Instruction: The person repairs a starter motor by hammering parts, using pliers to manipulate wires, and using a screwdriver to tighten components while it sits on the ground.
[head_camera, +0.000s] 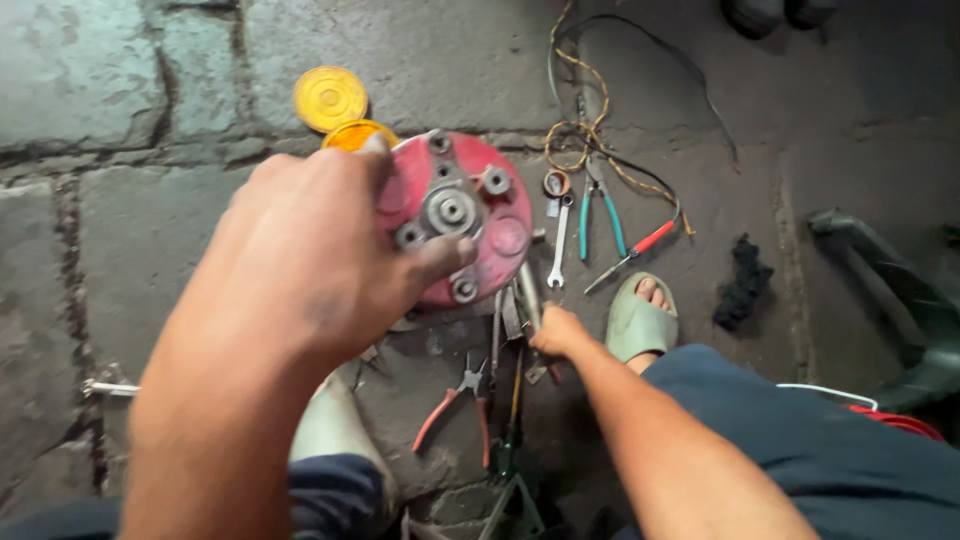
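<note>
The left hand (300, 260) is closed over the rim of a round red metal disc (478, 215), thumb across its face, holding it above the stone floor (120, 120). The disc is worn, with a grey central hub ringed by bolts. The right hand (558, 333) closes around a metal tool (527, 290) below the disc.

— Any packages, labels, signs or screens down there?
— None that I can see. Nothing boxed or wrapped, no sticker or tag, no sign, no display anywhere in view.
— Nothing printed at all?
— Nothing I can make out.
</note>
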